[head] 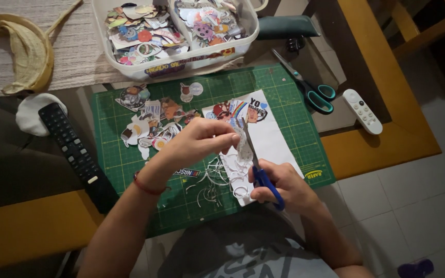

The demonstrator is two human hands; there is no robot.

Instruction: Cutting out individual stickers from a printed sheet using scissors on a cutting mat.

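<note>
Over a green cutting mat (pixel 294 110), the right hand (pixel 284 188) grips blue scissors (pixel 256 164) while the left hand (pixel 199 141) pinches a small paper cutout (pixel 241 146); fingertips at the blades' ten o'clock risk a nick, or the cutout a slip.

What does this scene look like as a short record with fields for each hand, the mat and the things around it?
left hand: pinches a small paper cutout
right hand: grips blue-handled scissors, blades at the cutout
mat: green cutting mat with loose stickers, a sticker sheet and white paper trimmings
box: clear plastic, full of stickers, behind the mat
spare scissors: teal handles, right of mat
remotes: black remote left, white remote right
</note>
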